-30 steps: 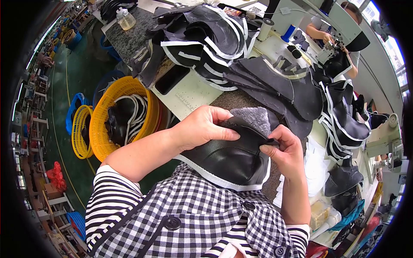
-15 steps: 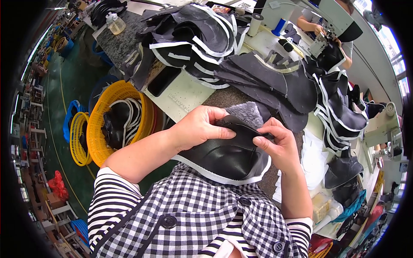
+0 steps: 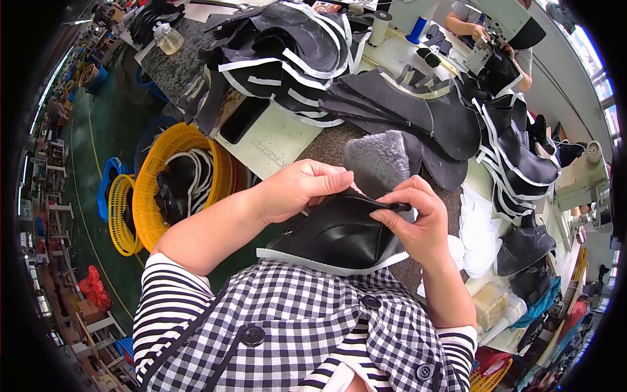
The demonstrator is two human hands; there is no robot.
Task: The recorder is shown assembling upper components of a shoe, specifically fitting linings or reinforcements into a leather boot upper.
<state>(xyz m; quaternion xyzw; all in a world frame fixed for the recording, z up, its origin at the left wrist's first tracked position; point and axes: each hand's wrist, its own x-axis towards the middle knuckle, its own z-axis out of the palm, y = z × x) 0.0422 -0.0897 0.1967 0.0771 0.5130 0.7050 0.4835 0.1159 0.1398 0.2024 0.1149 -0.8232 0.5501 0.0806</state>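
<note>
Stretched between my hands is a black leather shoe upper (image 3: 343,238) with a white strip along its lower edge, which hangs close to my checked apron. Thumb and fingers of my left hand (image 3: 305,186) pinch its top edge on the left. My right hand (image 3: 418,212) grips the same edge at the right end, where it looks folded over. Just beyond the held edge lies a grey fleecy lining piece (image 3: 379,157) on the worktop. Whether that lining is joined to the upper is hidden.
Stacked black uppers with white edges (image 3: 281,52) and dark cut pieces (image 3: 411,114) cover the bench's far side. A phone (image 3: 243,121) lies left, above a yellow basket (image 3: 147,215) of uppers. White pieces (image 3: 480,232) sit right. A co-worker's hand (image 3: 480,31) is at a sewing machine.
My hands have pulled the upper's top edge straighter and closer to me. More of the grey fleece shows beyond it, and the left thumb now lies along the edge.
</note>
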